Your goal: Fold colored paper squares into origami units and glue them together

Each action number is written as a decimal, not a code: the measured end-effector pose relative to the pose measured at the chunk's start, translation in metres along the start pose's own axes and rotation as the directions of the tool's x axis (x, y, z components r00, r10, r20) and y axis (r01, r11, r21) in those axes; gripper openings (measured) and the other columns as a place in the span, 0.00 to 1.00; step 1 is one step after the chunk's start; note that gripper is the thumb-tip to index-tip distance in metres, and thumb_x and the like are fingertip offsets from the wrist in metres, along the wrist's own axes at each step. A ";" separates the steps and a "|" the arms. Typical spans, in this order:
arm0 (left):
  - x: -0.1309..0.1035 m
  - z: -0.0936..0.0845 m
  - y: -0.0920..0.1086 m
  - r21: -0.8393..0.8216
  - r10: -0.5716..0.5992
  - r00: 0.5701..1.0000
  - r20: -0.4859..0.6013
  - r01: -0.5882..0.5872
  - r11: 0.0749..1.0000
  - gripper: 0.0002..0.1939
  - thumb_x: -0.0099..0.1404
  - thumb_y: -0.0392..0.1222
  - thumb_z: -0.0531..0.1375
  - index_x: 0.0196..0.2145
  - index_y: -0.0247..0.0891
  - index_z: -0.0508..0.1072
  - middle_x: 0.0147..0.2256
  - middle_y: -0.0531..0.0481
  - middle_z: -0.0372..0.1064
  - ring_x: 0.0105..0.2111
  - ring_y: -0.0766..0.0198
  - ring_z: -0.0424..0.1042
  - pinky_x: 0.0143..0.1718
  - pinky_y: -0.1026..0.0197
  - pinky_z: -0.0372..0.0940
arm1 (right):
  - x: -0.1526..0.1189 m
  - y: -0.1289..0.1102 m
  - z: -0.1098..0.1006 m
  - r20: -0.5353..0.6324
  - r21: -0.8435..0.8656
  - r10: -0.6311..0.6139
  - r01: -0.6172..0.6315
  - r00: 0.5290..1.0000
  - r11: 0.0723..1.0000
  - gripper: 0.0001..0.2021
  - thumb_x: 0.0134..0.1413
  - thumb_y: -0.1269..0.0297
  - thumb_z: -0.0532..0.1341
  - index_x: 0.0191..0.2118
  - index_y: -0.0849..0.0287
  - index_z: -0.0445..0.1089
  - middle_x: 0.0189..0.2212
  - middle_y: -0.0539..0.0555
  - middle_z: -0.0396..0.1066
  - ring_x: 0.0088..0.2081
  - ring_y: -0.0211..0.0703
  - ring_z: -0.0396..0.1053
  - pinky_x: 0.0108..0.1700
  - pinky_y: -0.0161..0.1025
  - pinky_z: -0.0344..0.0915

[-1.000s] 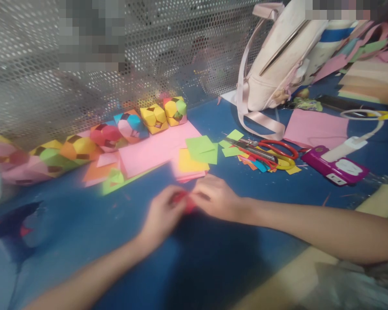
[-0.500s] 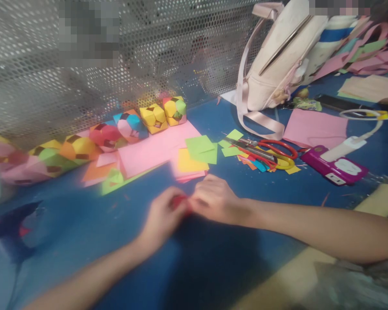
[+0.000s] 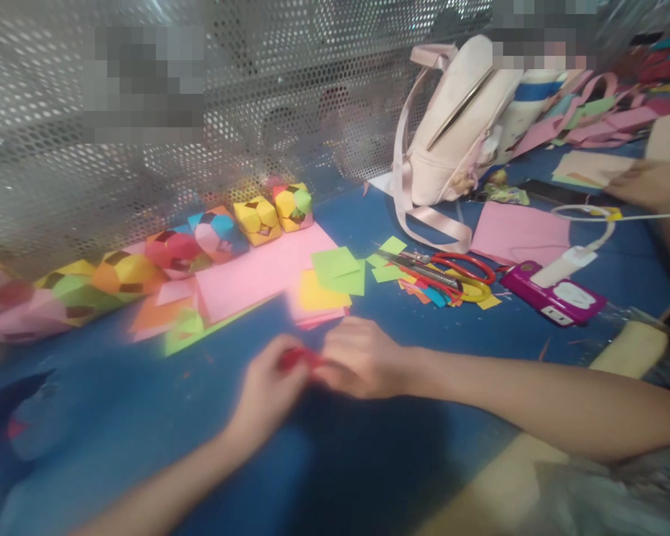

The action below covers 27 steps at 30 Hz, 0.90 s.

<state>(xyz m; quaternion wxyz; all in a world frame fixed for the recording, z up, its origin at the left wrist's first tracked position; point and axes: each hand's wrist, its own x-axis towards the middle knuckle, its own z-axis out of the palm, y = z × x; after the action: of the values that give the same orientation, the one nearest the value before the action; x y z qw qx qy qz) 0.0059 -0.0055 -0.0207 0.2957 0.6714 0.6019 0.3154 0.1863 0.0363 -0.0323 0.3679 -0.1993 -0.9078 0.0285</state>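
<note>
A small piece of red paper (image 3: 303,359) is pinched between both hands over the blue table (image 3: 201,417). My left hand (image 3: 272,380) grips its left side with thumb and fingers. My right hand (image 3: 360,359) has its fingers curled round the right end, which they mostly hide. Blur hides the paper's exact shape. Just beyond the hands lie green squares (image 3: 338,269) on yellow paper (image 3: 319,292) and pink sheets. Farther left is a large pink sheet (image 3: 257,268).
Folded paper balls (image 3: 126,275) line the perforated metal panel (image 3: 246,97). Scissors (image 3: 447,274) lie on paper scraps, left of a purple power strip (image 3: 558,294). A pale bag (image 3: 452,126) stands behind. Another person's hand (image 3: 653,186) rests at the right near paper.
The view has shifted, so most things on the table sit slightly farther left and lower. More of the red paper shows between my hands. More of the other person's hand is visible at the right.
</note>
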 end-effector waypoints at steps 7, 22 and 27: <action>0.003 0.000 0.005 -0.035 -0.081 0.997 0.001 0.081 0.996 0.03 0.54 0.38 0.55 0.27 0.38 0.67 0.26 0.54 0.68 0.26 0.66 0.66 0.29 0.65 0.61 | 0.006 0.047 -0.028 0.099 -0.128 0.043 -0.030 0.994 0.991 0.15 0.59 0.57 0.54 0.34 0.63 0.72 0.42 0.60 0.70 0.43 0.47 0.65 0.45 0.44 0.62; 0.003 -0.003 0.005 -0.017 -0.063 0.997 0.033 0.063 0.998 0.02 0.55 0.38 0.56 0.28 0.38 0.68 0.28 0.53 0.69 0.29 0.65 0.68 0.29 0.65 0.62 | 0.001 0.088 -0.015 0.303 -0.326 0.272 -0.169 0.913 0.930 0.14 0.62 0.67 0.50 0.29 0.65 0.70 0.31 0.59 0.70 0.37 0.45 0.66 0.40 0.41 0.59; 0.003 -0.003 0.004 -0.052 -0.026 0.999 0.034 0.028 0.998 0.03 0.55 0.37 0.55 0.27 0.38 0.68 0.28 0.53 0.69 0.28 0.65 0.68 0.30 0.65 0.63 | -0.003 0.077 -0.010 0.247 -0.343 0.211 -0.119 0.946 0.932 0.13 0.60 0.64 0.54 0.30 0.64 0.70 0.30 0.57 0.71 0.35 0.45 0.66 0.37 0.41 0.59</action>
<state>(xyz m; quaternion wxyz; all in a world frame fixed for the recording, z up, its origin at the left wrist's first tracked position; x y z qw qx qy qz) 0.0062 -0.0033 -0.0153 0.3277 0.6603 0.5974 0.3158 0.2208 0.1047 -0.0419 0.1947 -0.3271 -0.9226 -0.0618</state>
